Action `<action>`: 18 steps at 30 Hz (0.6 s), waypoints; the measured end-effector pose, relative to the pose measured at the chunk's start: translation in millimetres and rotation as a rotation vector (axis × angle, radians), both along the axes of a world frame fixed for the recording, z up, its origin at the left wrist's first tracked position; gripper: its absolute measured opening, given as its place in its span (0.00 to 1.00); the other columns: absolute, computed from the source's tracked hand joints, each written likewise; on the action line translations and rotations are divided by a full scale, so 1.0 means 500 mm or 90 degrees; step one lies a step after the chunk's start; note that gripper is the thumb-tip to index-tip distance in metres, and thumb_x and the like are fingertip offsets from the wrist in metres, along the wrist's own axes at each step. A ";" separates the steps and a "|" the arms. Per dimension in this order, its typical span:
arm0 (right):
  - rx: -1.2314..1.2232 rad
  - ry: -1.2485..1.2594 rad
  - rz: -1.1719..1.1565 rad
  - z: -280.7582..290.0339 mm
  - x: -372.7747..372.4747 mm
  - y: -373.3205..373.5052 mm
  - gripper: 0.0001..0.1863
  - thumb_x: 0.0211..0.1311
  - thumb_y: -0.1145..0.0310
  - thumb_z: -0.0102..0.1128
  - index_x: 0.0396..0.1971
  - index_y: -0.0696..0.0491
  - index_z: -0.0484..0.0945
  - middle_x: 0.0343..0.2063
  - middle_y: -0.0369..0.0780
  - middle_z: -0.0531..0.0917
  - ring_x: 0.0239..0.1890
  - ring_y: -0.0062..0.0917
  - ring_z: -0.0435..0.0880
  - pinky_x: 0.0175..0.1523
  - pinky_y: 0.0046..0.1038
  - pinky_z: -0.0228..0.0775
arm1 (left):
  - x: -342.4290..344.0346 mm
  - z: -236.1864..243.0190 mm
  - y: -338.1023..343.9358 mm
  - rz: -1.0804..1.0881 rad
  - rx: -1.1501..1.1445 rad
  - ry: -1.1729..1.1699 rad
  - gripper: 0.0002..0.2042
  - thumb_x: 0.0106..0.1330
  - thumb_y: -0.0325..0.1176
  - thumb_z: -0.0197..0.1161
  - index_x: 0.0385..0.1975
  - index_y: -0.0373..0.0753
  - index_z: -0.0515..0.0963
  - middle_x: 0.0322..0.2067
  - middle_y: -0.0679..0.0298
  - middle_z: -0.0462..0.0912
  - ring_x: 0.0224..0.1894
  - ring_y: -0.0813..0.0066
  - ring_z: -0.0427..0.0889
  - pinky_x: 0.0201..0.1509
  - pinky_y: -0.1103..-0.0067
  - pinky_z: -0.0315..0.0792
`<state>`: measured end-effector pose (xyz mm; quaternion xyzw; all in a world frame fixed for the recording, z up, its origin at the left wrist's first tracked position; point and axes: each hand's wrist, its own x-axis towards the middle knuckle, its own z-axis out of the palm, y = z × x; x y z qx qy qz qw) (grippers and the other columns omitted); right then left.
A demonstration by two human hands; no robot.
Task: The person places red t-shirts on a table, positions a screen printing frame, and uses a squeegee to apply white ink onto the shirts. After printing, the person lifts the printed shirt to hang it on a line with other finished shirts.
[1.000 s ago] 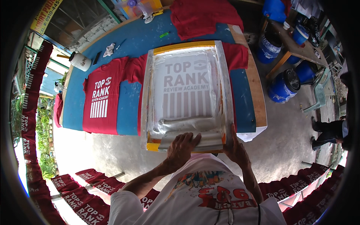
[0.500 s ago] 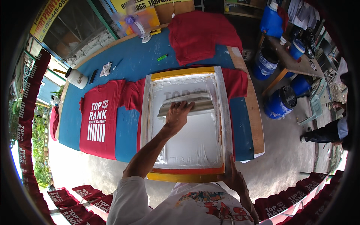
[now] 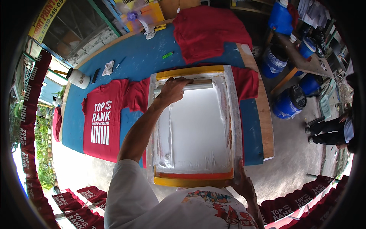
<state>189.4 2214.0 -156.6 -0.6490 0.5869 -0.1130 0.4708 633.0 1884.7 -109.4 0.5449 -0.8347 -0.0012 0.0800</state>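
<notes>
A screen printing frame (image 3: 193,182), edged with yellow and orange tape, lies over a red T-shirt (image 3: 246,82) on the blue table. White ink coats its mesh (image 3: 198,131). At the far end of the mesh, my left hand (image 3: 173,91) is closed around the handle of a wide squeegee (image 3: 202,84), which lies crosswise. My right hand (image 3: 244,186) grips the near right corner of the frame; some of its fingers are hidden beneath it. To the left, a red T-shirt with a white print (image 3: 101,118) is spread flat.
A heap of red cloth (image 3: 209,32) lies at the table's far side. A white tub (image 3: 79,79), a green lighter (image 3: 167,55) and a white rag (image 3: 108,68) sit on the table (image 3: 129,68). Blue drums (image 3: 289,102) and a person (image 3: 335,131) are at the right.
My left hand has pushed the squeegee away from me, from mid-mesh to the far end. White ink now covers the lettering that showed there. My right hand stays at the frame's corner.
</notes>
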 end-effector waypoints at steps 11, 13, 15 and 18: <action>-0.042 -0.033 0.000 -0.012 -0.002 0.008 0.67 0.60 0.49 0.81 0.87 0.49 0.40 0.40 0.64 0.89 0.44 0.65 0.89 0.45 0.57 0.85 | -0.033 -0.094 0.214 0.025 -0.034 0.010 0.34 0.61 0.21 0.66 0.71 0.44 0.74 0.55 0.57 0.78 0.59 0.56 0.82 0.64 0.55 0.74; -0.041 -0.044 0.000 -0.015 -0.005 0.010 0.67 0.60 0.50 0.81 0.87 0.48 0.40 0.39 0.63 0.90 0.43 0.66 0.89 0.45 0.57 0.84 | -0.067 -0.087 0.337 0.026 -0.037 0.049 0.35 0.60 0.17 0.64 0.72 0.43 0.74 0.56 0.56 0.77 0.60 0.55 0.81 0.67 0.54 0.71; -0.089 -0.065 0.009 -0.022 -0.005 0.011 0.66 0.60 0.51 0.81 0.87 0.48 0.39 0.38 0.63 0.90 0.43 0.66 0.89 0.46 0.58 0.84 | -0.110 -0.076 0.464 0.039 0.001 0.090 0.36 0.60 0.14 0.62 0.73 0.42 0.74 0.56 0.56 0.76 0.61 0.55 0.79 0.65 0.58 0.70; -0.114 -0.065 0.018 -0.028 -0.005 0.014 0.65 0.61 0.54 0.80 0.87 0.48 0.39 0.44 0.63 0.89 0.47 0.65 0.89 0.50 0.58 0.84 | -0.177 -0.064 0.643 0.059 0.013 0.121 0.35 0.59 0.16 0.63 0.72 0.41 0.74 0.58 0.55 0.75 0.62 0.57 0.78 0.65 0.59 0.69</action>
